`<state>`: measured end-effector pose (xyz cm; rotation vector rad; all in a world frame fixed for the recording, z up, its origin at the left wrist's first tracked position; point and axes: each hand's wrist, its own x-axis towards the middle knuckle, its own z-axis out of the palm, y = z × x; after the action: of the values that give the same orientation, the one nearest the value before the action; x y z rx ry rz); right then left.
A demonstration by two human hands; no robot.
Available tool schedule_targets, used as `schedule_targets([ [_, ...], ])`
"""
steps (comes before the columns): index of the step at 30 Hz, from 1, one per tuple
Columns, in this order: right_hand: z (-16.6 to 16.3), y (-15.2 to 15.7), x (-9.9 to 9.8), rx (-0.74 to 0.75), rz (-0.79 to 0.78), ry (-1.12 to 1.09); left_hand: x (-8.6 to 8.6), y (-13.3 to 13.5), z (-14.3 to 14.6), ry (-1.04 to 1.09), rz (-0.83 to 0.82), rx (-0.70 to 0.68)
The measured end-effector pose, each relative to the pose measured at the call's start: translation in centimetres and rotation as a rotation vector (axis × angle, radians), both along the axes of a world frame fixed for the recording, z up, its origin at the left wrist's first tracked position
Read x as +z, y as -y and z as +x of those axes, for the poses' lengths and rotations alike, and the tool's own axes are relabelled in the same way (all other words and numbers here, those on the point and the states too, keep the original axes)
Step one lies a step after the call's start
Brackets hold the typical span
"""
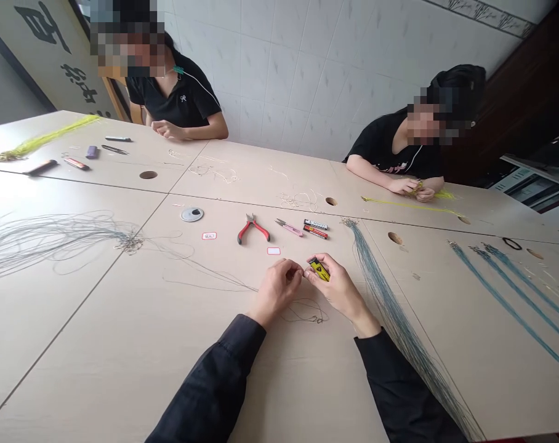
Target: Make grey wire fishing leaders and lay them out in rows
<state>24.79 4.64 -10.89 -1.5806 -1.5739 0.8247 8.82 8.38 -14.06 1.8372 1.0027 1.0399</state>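
Note:
My left hand (276, 288) is closed in a pinch on a thin grey cord (228, 279), which trails off to the left across the table. In my right hand (341, 292) is a yellow-and-black lighter (319, 269), its end close to the left fingertips. Whether the two touch cannot be made out. Below both hands lies a loose loop of cord with a small metal clasp (317, 319). Just beyond the fingers rests a small white label with a red border (273, 251).
Red-handled pliers (253, 229), pink snips (289, 227) and two small printed cylinders (315, 232) lie ahead. Grey cords (76, 237) spread left; a blue-grey bundle (381, 277) runs right. Across the table (122, 344), two people sit, one handling yellow cords (413, 205).

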Motion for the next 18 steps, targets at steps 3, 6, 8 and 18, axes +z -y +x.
schedule_targets([
  [3,-0.2,0.0,-0.3,-0.023,0.017,-0.089,-0.2,-0.1,0.0,0.030,-0.044,0.025],
  [6,-0.2,0.1,-0.5,-0.071,0.000,-0.102,-0.4,-0.2,0.1,0.093,-0.104,0.050],
  [8,-0.2,0.2,-0.6,-0.082,-0.074,-0.136,-0.3,-0.2,0.1,0.121,-0.138,0.063],
  [18,-0.2,0.3,-1.4,-0.098,-0.158,-0.370,1.0,0.1,-0.1,0.050,-0.173,-0.028],
])
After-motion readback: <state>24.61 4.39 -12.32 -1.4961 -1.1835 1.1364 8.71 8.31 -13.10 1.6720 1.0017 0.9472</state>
